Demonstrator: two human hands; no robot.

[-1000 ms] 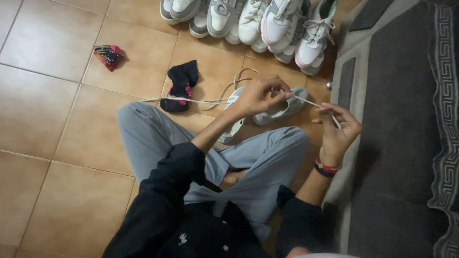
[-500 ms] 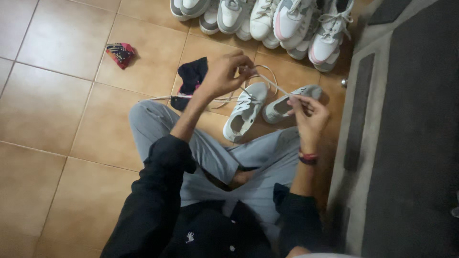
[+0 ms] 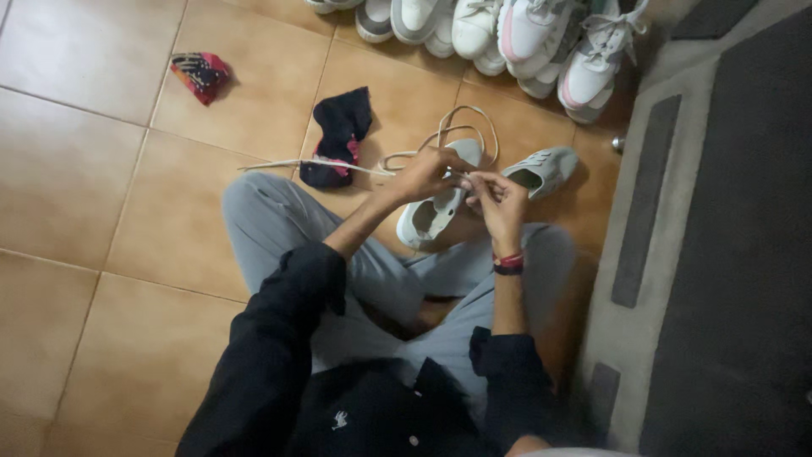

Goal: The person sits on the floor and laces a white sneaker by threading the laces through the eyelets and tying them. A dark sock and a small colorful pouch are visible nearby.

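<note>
Person sits cross-legged on tan floor tiles (image 3: 76, 195), dark sleeves, grey trousers, seen from above. Right hand (image 3: 501, 201), red and black bands at the wrist, fingers pinched narrow on a white shoelace (image 3: 338, 166) right over a grey sneaker (image 3: 436, 211) that rests against the knees, sole end toward the body. Left hand (image 3: 427, 172) touches the right one, fingers also closed on the lace; exact pinch point is too small to tell. Lace runs from the hands leftward, a long straight tail over the tile, plus a loop lying on the floor just beyond the hands. Second grey sneaker (image 3: 543, 169) lies just beside the first, to the right. Dark sock (image 3: 340, 135) with pink patch lies under the lace tail, left of the hands. Farther left, a small red patterned sock (image 3: 200, 74), well apart. Far edge: row of white sneakers (image 3: 524, 34). Grey patterned rug (image 3: 727, 237) runs along the right side.
</note>
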